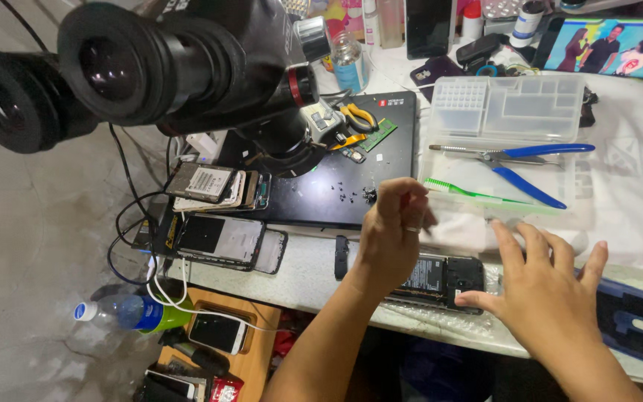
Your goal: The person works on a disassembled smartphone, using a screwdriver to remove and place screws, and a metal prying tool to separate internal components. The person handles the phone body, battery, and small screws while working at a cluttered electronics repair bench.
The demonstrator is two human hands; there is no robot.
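Note:
An opened phone point(444, 277) with its back off lies on the table's near edge, its battery and black frame showing. My left hand point(392, 231) hovers above its left end with the fingers curled into a loose fist; whether it pinches something tiny I cannot tell. My right hand point(548, 286) is spread flat, fingers apart, thumb touching the phone's right end. A dark blue phone case point(638, 321) lies just right of that hand.
A black work mat point(351, 175) carries small screws, a green circuit board point(378, 134) and yellow cutters point(360, 115). Blue-handled pliers point(522, 160), a green toothbrush point(470, 195) and a clear parts box point(504, 104) lie on white cloth. A microscope point(180, 63) looms left; dismantled phones point(221, 238) stack below.

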